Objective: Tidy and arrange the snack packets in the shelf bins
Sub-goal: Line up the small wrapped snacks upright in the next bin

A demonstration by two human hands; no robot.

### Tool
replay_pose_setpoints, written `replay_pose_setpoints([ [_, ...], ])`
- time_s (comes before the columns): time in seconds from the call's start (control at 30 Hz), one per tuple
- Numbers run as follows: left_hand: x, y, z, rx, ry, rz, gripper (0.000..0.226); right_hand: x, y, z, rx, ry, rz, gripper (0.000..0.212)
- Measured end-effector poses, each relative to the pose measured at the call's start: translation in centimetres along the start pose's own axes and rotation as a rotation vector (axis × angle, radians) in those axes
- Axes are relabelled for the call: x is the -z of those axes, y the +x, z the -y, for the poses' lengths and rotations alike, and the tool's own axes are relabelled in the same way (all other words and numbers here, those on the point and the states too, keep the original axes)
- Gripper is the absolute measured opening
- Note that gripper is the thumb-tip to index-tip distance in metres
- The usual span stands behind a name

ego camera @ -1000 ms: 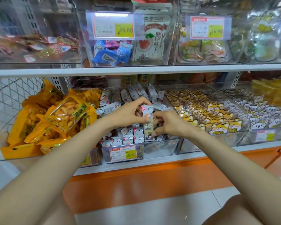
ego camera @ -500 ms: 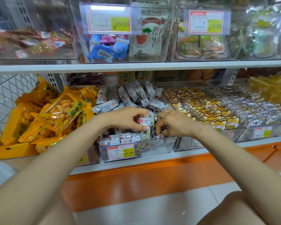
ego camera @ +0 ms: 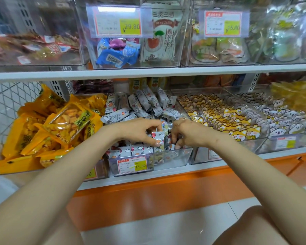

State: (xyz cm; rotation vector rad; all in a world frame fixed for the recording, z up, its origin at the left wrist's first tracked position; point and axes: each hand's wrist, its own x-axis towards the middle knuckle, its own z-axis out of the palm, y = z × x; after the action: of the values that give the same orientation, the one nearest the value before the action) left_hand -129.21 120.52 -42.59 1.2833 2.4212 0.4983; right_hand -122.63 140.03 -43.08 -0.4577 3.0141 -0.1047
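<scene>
**Middle bin: both hands inside**

Middle bin [ego camera: 175, 159] holds grey-white packets [ego camera: 140, 105]. Left neighbour holds yellow bags [ego camera: 67, 121], right neighbour fox packets [ego camera: 237, 119]. Left hand [ego camera: 140, 131] pinches one upright packet [ego camera: 159, 138] at the bin front. Right hand [ego camera: 185, 133] has curled fingers beside it; grip unclear.

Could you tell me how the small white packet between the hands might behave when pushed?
The small white packet looks like thin crimped film, so it probably flexes. Fingertips alone hold it, so it is likely light. Standing on end, it may tip unless neighbouring packets prop it.
</scene>
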Motion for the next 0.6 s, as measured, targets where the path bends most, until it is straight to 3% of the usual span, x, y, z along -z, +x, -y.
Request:
replay_pose_setpoints([
  [0.2, -0.1, -0.2, 0.1, 0.009, -0.036, 0.001, 0.035, -0.2, 0.0, 1.0, -0.022, -0.22, 0.068, 0.046],
  [0.5, -0.3, -0.1, 0.1, 0.009, 0.007, -0.048, 0.033, -0.6, 0.1, 1.3, -0.054, -0.178, -0.067, 0.024],
  [0.6, -0.3, -0.1, 0.1, 0.007, 0.032, -0.03, 0.033, -0.6, 0.1, 1.4, -0.049, -0.16, -0.106, 0.007],
])
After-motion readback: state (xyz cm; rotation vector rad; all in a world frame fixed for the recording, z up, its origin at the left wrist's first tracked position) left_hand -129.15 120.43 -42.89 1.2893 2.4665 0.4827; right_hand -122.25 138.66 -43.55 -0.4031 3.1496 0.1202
